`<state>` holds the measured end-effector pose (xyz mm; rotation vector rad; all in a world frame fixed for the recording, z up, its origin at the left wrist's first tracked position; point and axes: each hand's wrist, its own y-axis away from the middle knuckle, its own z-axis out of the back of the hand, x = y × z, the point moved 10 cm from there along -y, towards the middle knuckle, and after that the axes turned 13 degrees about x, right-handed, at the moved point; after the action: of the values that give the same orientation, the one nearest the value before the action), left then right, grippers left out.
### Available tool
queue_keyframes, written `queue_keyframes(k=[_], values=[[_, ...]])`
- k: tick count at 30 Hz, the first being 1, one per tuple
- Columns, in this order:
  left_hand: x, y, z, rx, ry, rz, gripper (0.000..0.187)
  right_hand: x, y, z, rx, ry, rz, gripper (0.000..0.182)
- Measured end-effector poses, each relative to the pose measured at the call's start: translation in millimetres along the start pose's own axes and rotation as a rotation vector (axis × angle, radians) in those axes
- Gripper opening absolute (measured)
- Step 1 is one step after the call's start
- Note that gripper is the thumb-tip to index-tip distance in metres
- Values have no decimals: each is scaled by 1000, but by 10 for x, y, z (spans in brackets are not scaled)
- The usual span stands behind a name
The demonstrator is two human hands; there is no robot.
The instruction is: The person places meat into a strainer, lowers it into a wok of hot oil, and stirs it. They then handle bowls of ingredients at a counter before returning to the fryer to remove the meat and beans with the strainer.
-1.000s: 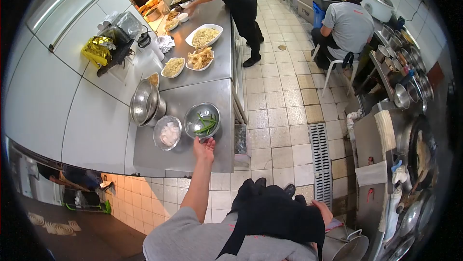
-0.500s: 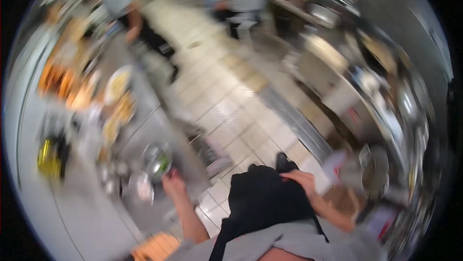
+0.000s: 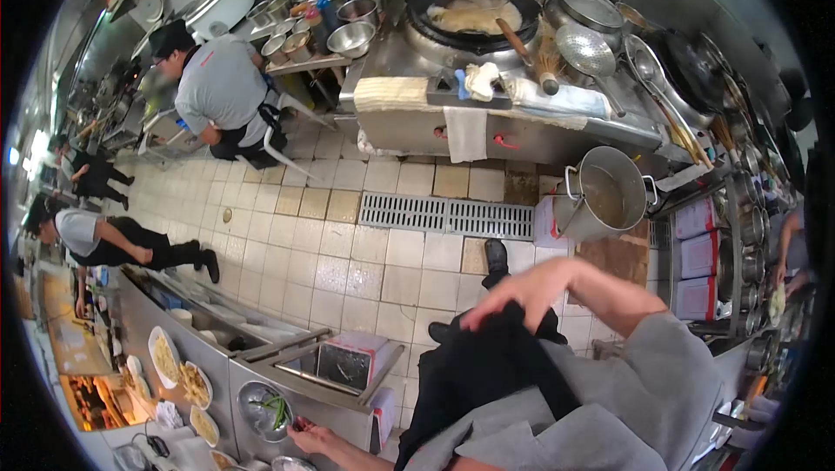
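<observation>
At the lower left, a metal bowl (image 3: 254,394) with long green vegetables (image 3: 277,410) inside stands on the steel counter. Right against its rim is my left hand (image 3: 315,439), fingers pressed together, with something small and dark red at the fingertips that I cannot make out. My right hand (image 3: 532,291) is in front of my body, its fingers curled over bunched cloth of the black apron (image 3: 474,388).
Plates of food (image 3: 163,358) line the counter. A wok (image 3: 470,14) sits on the stove. Beside my feet is a large pot (image 3: 606,197). One person (image 3: 222,88) sits near the stove; another (image 3: 113,236) stands at left. A floor drain (image 3: 448,214) crosses the tiles.
The view has swung round and sharpened, bringing the stove and wok to the top. My right hand has moved from the apron's side to its upper edge. My left hand stays beside the bowl.
</observation>
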<state>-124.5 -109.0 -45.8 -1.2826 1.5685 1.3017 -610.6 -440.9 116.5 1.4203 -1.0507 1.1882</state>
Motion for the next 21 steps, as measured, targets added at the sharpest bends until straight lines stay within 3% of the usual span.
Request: queue_keyframes(k=[1,3,4,6,7,8,11,17,21], values=[[-11,124,-137,-11,-8,-23,20,65,237,294,-58,-29,-37,75],[-2,393,-417,-23,-19,-38,22,-105,883,1252,-451,-15,-27,73],[40,522,-541,-32,-21,-45,24,-301,1319,1768,-703,-46,-64,62],[157,715,-794,3,-55,-49,24,-151,2248,2572,-1325,360,-246,55],[215,833,-942,20,-71,-53,24,-308,2674,2981,-1516,766,-443,58],[276,1000,-1138,56,-68,-56,24,-374,2954,3246,-1643,743,-506,56],[466,1490,-1631,139,-60,-47,23,-588,3385,3941,-1743,760,-677,51],[838,2292,-2372,192,-43,-3,19,-1102,3635,4737,-1537,638,-996,57],[1074,2567,-2519,235,-140,18,20,-1079,4016,4918,-1641,701,-912,58]])
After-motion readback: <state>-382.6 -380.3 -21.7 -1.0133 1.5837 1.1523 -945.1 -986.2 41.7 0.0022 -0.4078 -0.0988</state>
